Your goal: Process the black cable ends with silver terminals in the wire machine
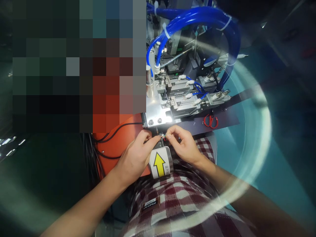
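Note:
Between my fingertips, just in front of the machine's metal plate (158,115), is a small wired part (163,136) with short white, red and dark strands. It is too small to make out fully. From the left, my left hand (138,149) pinches it with thumb and forefinger over a narrow dark rail (160,144). On the other side, my right hand (184,143) is closed in a pinch at the part's right end. Below both hands a white label (169,158) with a yellow arrow (159,163) faces up.
Pneumatic cylinders (184,107) with white fittings stand beyond my hands, under a thick loop of blue hoses (197,18). Red-handled scissors (211,121) lie on the dark surface at right. Black cables (111,156) cross the orange base (130,125) at left. Part of the upper left is pixelated.

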### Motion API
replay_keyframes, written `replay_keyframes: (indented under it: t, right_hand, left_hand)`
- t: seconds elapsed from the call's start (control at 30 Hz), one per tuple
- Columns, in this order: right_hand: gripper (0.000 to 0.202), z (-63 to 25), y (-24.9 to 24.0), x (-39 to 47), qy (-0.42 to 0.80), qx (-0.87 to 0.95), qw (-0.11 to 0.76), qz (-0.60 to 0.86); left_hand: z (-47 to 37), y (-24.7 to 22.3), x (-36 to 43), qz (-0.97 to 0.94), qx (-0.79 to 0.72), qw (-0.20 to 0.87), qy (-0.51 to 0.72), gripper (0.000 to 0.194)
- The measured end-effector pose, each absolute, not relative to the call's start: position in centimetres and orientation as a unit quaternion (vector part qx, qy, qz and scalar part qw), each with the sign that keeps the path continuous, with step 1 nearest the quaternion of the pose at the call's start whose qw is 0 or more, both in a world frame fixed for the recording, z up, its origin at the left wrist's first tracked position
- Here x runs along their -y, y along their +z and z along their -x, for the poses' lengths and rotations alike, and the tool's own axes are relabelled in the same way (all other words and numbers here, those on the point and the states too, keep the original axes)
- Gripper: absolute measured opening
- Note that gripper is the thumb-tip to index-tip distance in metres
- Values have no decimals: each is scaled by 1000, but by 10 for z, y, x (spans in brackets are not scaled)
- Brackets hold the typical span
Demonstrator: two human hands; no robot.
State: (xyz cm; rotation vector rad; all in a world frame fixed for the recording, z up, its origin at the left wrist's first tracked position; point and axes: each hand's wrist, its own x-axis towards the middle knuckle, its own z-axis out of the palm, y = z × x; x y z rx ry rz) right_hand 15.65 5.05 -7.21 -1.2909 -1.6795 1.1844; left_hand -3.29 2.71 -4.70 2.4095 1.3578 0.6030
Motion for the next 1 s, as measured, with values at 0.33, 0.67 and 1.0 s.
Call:
replay_keyframes:
  t: [0.33,0.67,1.0]
  right_hand:
    - [14,-157,-70,-52,512,614,330,502]
    - [16,-157,-67,-56,611,535,307,496]
    - [20,-155,-65,-57,647,489,315,494]
  left_hand:
    - [33,-46,-28,-846,-467,147,209,28]
    - [31,-45,-28,-844,-468,149,217,27]
    - [31,-46,-27,-845,-465,151,219,26]
